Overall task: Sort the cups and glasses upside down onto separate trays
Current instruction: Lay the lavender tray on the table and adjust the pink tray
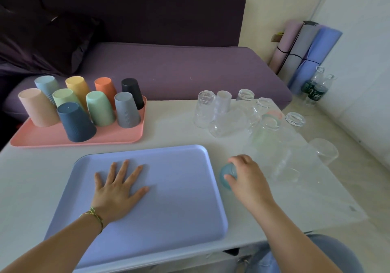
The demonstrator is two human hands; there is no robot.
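Background stuff: a purple sofa [168,67] runs along the far side of the white counter [173,122], from roughly 9 to 1 o'clock, with a much darker backrest [147,15] behind it. At 10 o'clock there's a dark lump [42,40] on the seat, maybe a cushion or a bunched blanket, too murky to call. Over at 2 o'clock three rolled mats [299,44] lean upright in the corner, pink, grey and blue side by side, with black bands round them. Just beside the blue one, two clear water bottles [319,91] with dark green labels stand on the floor [341,125].
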